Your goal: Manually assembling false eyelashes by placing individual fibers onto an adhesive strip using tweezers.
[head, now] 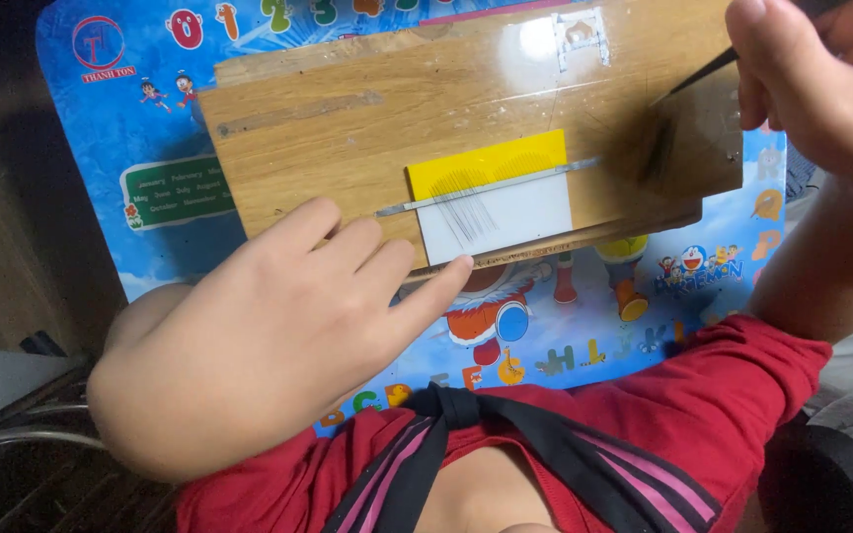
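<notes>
Left hand (pixel 278 326) lies spread, steadying the wooden board (pixel 446 118); right hand (pixel 821 79) pinches dark tweezers (pixel 703 71) above the yellow-white card (pixel 494 197): keep the board still.

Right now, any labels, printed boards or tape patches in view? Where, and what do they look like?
Printed children's board: under the wooden plank, blue, cartoon figures, coloured letters and digits.
Green panel: on that board's left, rounded rectangle, white print.
Round logo: board's top left, red ring.
Yellow-and-white card: plank's near edge, by the left hand.
Tape patch: plank's top, whitish.
</notes>
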